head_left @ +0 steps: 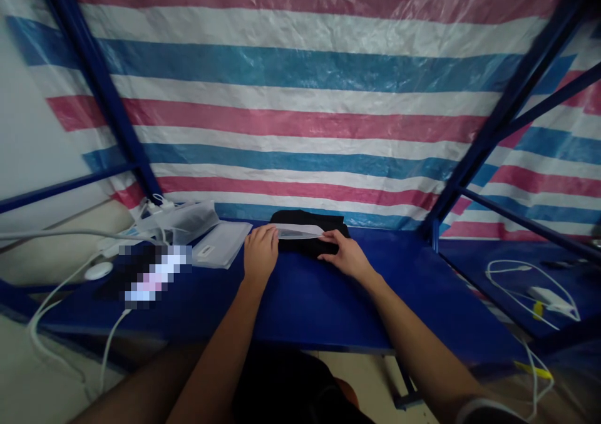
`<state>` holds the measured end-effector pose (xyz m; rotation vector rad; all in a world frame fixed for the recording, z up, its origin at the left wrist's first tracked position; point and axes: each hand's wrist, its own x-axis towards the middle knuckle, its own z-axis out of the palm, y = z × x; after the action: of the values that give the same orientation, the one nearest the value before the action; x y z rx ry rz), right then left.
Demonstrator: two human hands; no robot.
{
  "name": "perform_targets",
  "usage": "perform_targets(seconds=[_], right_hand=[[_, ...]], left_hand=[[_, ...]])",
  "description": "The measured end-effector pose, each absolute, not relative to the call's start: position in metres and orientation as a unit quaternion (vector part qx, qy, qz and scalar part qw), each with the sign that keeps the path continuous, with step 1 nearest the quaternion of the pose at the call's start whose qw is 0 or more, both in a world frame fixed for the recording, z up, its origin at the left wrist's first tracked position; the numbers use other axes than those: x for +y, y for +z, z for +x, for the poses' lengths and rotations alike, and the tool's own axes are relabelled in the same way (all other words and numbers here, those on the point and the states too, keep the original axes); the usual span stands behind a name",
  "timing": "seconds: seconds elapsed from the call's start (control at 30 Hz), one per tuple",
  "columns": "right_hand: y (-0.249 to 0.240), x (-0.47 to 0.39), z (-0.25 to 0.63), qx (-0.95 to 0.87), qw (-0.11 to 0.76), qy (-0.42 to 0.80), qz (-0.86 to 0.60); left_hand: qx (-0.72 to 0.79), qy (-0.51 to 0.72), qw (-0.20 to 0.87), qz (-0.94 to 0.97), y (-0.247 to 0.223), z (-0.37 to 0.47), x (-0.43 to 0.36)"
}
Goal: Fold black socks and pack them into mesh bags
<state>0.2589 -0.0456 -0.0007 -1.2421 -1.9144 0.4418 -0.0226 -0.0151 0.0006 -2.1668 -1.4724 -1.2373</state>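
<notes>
A wall-sized striped plastic sheet in red, white and blue hangs beyond both grips, between posts of a blue metal frame. The blue tabletop spreads below and around them. Folded black fabric lies on it, directly under and behind the grips. The left hand has its grip clamped on the near-left end of a translucent plastic sleeve; the right hand touches the sleeve's other end with its fingertips, thumb and forefinger apart. The sleeve spans the gap between the grips, over the fabric. Left of the left grip lies a stack of clear plastic sleeves; farther left are a blurred-out lit device, white cables and a white round disc.
</notes>
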Motion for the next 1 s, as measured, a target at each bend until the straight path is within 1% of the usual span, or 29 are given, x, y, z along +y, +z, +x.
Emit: perform_targets(seconds=[0.17,0.23,0.3,0.4,0.47,0.63,0.7,0.77,0.83,0.93,0.97,1.0], right_hand=[[0.007,-0.058,0.251,-0.716,0.390,0.453,-0.360],[0.005,-0.059,0.241,-0.674,0.422,0.510,-0.327],[0.000,-0.055,0.233,-0.628,0.482,0.504,-0.346],[-0.007,-0.046,0.225,-0.550,0.574,0.438,-0.419],[-0.011,-0.040,0.225,-0.507,0.612,0.405,-0.452],[-0.016,-0.034,0.231,-0.465,0.650,0.374,-0.470],[-0.017,-0.033,0.233,-0.455,0.662,0.369,-0.468],[-0.017,-0.032,0.234,-0.452,0.664,0.370,-0.466],[-0.017,-0.032,0.234,-0.454,0.662,0.375,-0.463],[-0.013,-0.034,0.232,-0.467,0.656,0.385,-0.451],[-0.012,-0.036,0.232,-0.474,0.653,0.391,-0.443],[-0.010,-0.037,0.231,-0.481,0.648,0.401,-0.433]], left_hand=[[-0.505,-0.436,0.110,-0.737,-0.005,-0.029,-0.010],[-0.486,-0.435,0.105,-0.751,-0.004,-0.026,-0.012],[-0.466,-0.446,0.103,-0.757,-0.003,-0.022,-0.016],[-0.439,-0.470,0.112,-0.758,-0.001,-0.013,-0.022],[-0.412,-0.466,0.117,-0.774,-0.001,-0.006,-0.027],[-0.324,-0.407,0.084,-0.850,-0.002,0.016,-0.046],[-0.277,-0.376,0.033,-0.884,-0.002,0.020,-0.053],[-0.248,-0.364,-0.047,-0.896,0.000,0.019,-0.055],[-0.275,-0.413,-0.102,-0.862,0.003,0.014,-0.052],[-0.394,-0.560,-0.091,-0.723,0.009,0.002,-0.036],[-0.428,-0.599,-0.101,-0.669,0.010,-0.001,-0.030],[-0.450,-0.628,-0.141,-0.619,0.011,-0.004,-0.025]])
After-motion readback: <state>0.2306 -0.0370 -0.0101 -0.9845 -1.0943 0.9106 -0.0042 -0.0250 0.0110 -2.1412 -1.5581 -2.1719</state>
